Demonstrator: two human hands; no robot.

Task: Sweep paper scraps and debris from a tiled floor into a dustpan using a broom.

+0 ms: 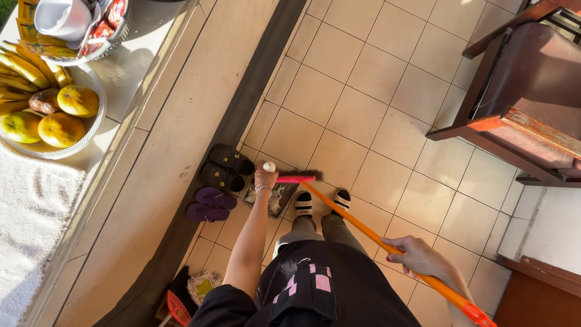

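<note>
- Down at floor level, the left hand (265,177) is closed around the top of a small white-knobbed object (269,167) just above a pink brush head (296,178); exactly what the fingers pinch is too small to tell.
- The right hand (417,255) is wrapped around the orange broom handle (369,233), fingers curled over it, gripping partway along its length.
- The handle slants from the lower right, where its red end cap (478,315) shows, up to the pink brush head, which sits on the tiled floor (363,91) just in front of the person's feet.
- The feet wear black-and-white striped sandals (303,203).
- Beside the left hand, along the dark strip at the wall's foot, lie a pair of black clogs (227,168), a pair of purple flip-flops (209,204) and a grey patterned shoe (279,197).
- On the pale surface (130,66) at upper left stands a wire bowl (94,130) with oranges (60,129) and bananas (24,69).
- A white textured cloth (30,212) lies below the bowl.
- A dark wooden chair (520,103) stands at upper right, well apart from the broom.
</note>
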